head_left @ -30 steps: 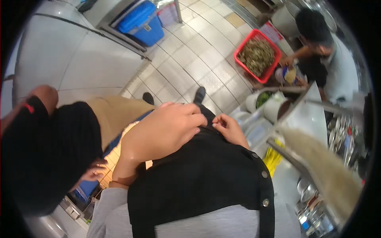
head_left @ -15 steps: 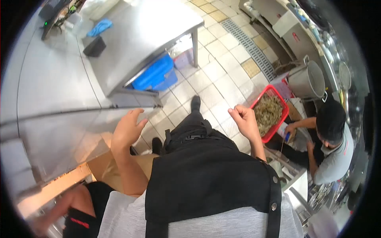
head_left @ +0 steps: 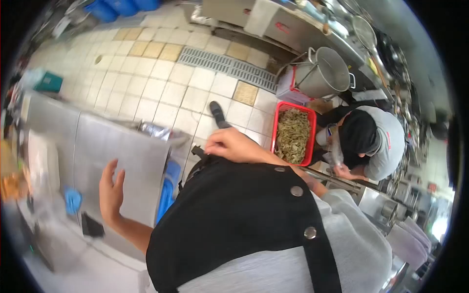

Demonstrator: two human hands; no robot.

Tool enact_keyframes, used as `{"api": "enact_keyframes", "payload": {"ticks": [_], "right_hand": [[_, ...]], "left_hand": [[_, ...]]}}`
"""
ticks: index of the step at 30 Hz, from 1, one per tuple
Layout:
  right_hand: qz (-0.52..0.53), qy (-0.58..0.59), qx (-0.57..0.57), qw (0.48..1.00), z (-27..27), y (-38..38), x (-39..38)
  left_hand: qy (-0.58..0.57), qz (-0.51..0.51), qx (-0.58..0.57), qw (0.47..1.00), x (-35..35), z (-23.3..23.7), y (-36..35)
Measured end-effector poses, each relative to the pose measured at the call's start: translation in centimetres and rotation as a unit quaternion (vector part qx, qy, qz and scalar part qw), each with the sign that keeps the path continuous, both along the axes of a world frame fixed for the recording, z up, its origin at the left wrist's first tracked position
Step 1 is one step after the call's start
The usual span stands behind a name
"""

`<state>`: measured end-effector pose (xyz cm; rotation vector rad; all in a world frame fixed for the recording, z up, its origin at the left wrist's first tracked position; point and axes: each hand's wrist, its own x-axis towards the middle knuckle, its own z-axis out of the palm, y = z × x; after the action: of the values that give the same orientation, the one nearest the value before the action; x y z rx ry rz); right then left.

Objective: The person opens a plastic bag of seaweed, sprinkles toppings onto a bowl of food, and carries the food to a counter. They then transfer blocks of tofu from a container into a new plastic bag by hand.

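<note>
My left hand (head_left: 112,188) hovers over the stainless steel table (head_left: 134,168), its thumb and fingers spread, holding nothing. Across the front of my black apron (head_left: 229,210) reaches my right arm. The fingers of my right hand (head_left: 232,145) are curled in, close to the apron's edge, and nothing shows in them. To the right on the floor is a red basket (head_left: 313,128) filled with greenish-brown shredded food (head_left: 292,136). A blue cloth (head_left: 73,200) and a dark block-like object (head_left: 92,225) lie on the left, away from my left hand.
A co-worker in a black cap (head_left: 359,132) crouches beside the basket, holding a clear plastic bag. Behind stands a large metal pot (head_left: 334,68). A drain grate (head_left: 227,68) crosses the tiled floor. A blue bin (head_left: 166,190) sits beneath the table's edge.
My body and view have turned toward the right. My right hand has come in across my apron. My left hand is now above the steel table, still open.
</note>
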<state>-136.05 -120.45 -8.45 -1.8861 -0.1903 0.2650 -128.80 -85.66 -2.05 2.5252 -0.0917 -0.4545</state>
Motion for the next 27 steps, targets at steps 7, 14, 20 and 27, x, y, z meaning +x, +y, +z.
{"api": "enact_keyframes", "payload": {"ticks": [7, 14, 20, 27], "right_hand": [[-0.097, -0.003, 0.004, 0.995, 1.5, -8.5, 19.5], [0.043, 0.028, -0.079, 0.996, 3.3, -7.0, 36.2], [0.132, 0.001, -0.115, 0.985, 1.6, -1.8, 48.9], [0.144, 0.040, -0.163, 0.975, 1.1, 5.6, 65.8]], "left_hand": [[0.153, 0.080, 0.048, 0.984, 15.4, -3.7, -1.7], [-0.032, 0.111, -0.039, 0.992, 26.0, -0.6, -4.0], [-0.014, 0.174, -0.032, 0.984, 34.6, -1.9, -0.6], [-0.171, 0.319, -0.019, 0.932, 49.1, 1.1, 9.3]]}}
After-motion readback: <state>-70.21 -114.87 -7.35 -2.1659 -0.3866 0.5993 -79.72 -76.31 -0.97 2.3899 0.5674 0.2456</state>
